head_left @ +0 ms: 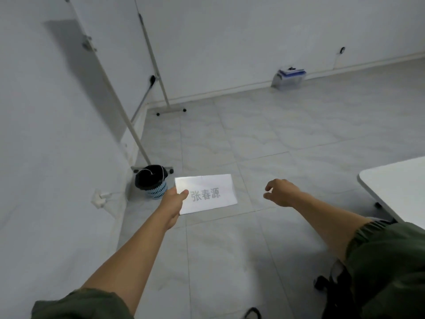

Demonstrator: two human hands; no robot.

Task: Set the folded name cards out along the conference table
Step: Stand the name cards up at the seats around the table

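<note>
**Name card held over tiled floor, short of the table**

A blue waste basket (151,184) lined with a black bag stands beyond and just left of the left hand (174,200). That hand pinches the left edge of a white name card (208,194), thumb on its printed face, holding it in the air over the grey floor tiles. To the card's right and apart from it, the right hand (282,192) hangs loosely curled, holding nothing. Further right of that hand shows a corner of the white conference table (395,183).
</note>
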